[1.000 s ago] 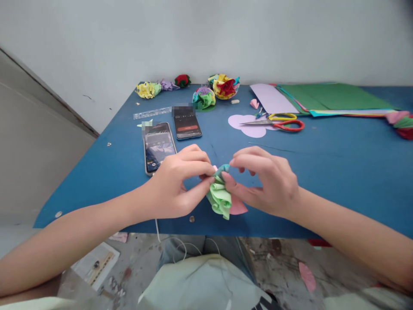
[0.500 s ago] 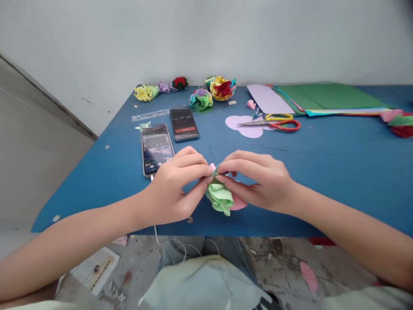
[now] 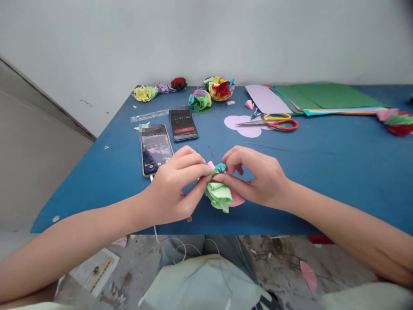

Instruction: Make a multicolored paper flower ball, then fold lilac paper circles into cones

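Note:
A paper flower with curled light green, teal and pink petals is held above the front part of the blue table. My left hand pinches its left side between thumb and fingertips. On the other side, my right hand presses its thumb against the flower, beside a teal curl. The right index finger is bent just beyond that curl, and the other right fingers are folded in. Part of the flower's left edge is hidden behind my left fingers.
Two phones lie left of my hands, near a clear ruler. Scissors rest on a lilac paper shape. Finished-looking paper flowers and a stack of coloured sheets line the wall side.
My right index finger has lifted off the teal curl, which now shows more. The left hand keeps its pinch on the paper flower.

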Demonstrator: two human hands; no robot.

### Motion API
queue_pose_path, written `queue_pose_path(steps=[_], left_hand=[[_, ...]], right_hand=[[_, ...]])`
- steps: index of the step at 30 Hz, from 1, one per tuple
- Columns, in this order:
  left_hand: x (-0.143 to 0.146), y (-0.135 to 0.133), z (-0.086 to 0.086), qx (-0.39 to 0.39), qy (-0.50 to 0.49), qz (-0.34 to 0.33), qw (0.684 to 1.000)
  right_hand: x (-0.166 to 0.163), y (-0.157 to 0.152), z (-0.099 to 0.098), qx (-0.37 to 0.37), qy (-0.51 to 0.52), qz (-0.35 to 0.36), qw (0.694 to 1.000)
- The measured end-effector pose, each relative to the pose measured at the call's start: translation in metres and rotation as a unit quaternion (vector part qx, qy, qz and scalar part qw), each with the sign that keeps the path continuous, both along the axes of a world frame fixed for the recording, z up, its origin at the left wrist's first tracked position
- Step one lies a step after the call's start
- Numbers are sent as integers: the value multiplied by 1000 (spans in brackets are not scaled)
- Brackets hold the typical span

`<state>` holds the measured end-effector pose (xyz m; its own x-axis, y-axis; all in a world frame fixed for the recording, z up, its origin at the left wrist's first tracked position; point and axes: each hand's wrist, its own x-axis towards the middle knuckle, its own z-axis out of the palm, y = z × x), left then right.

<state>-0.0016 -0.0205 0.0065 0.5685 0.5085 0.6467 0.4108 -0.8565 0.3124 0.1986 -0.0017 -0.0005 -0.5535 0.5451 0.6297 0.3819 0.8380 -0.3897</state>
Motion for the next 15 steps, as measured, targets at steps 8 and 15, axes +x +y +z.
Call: queue_pose_path(steps=[8, 15], left_hand=[[0, -1, 1, 6, 7, 4, 1000], [-1, 1, 9, -90, 113, -10, 989]], right_hand=[[-1, -2, -3, 54, -33, 1, 998], [0, -4, -10, 100, -58, 17, 993]])
